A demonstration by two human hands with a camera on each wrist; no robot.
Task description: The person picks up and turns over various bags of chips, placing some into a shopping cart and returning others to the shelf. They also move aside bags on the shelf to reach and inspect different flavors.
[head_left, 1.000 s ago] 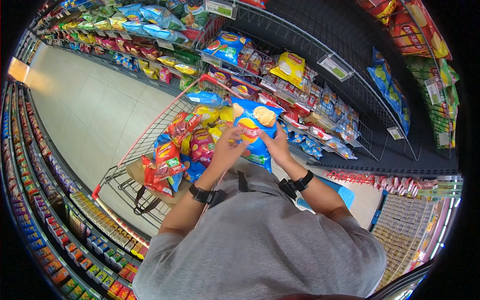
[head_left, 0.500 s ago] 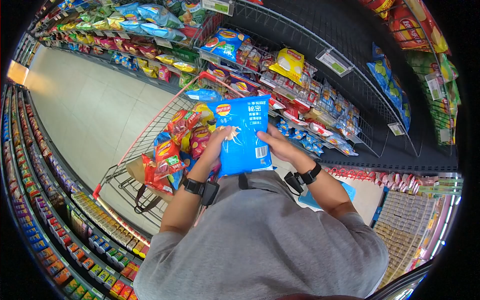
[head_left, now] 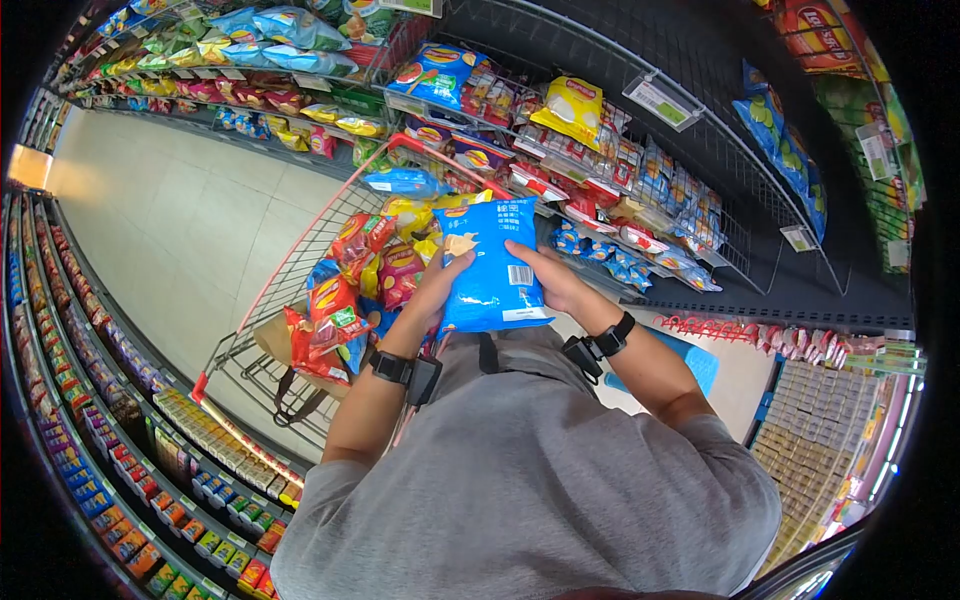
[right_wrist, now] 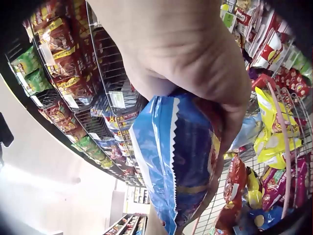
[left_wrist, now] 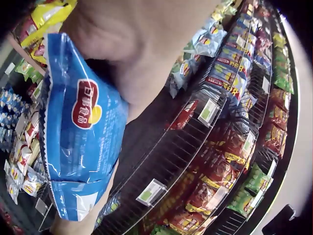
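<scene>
A blue bag of crisps (head_left: 490,265) is held in front of the person's chest, its back with the barcode facing up. My left hand (head_left: 440,282) grips its left edge, thumb on top. My right hand (head_left: 548,278) grips its right edge. The left wrist view shows the bag (left_wrist: 78,132) from its front side, with a red and yellow logo, under my palm. In the right wrist view the bag's crimped edge (right_wrist: 171,161) sits under my curled fingers. The bag hangs over the near end of a red-framed shopping cart (head_left: 290,262).
The cart holds several red, yellow and blue crisp bags (head_left: 350,280). Wire shelves of snacks (head_left: 620,180) stand ahead and to the right. More shelves (head_left: 90,400) line the left side. A pale tiled aisle floor (head_left: 170,220) runs to the left of the cart.
The bag was turned from its front to its back between the hands, then lowered slightly toward the chest. Both hands kept hold of its edges.
</scene>
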